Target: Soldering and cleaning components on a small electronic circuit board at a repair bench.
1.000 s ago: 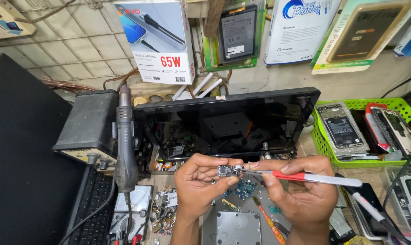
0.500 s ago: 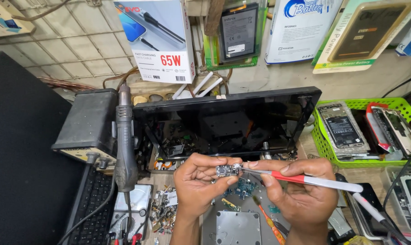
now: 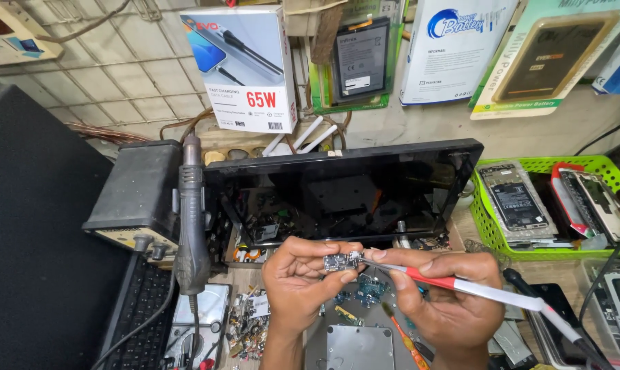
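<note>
Almost nothing has moved: left hand [image 3: 298, 282] pinches the small circuit board [image 3: 342, 261], right hand [image 3: 447, 301] grips the red-and-white tool [image 3: 461, 285], whose tip could slip and scratch the board's parts.

A single head-worn view looks steeply down and forward from close above the cluttered repair bench [image 3: 255, 281], facing the tiled back wall [image 3: 104, 82]; both hands sit low, centred in frame.
</note>
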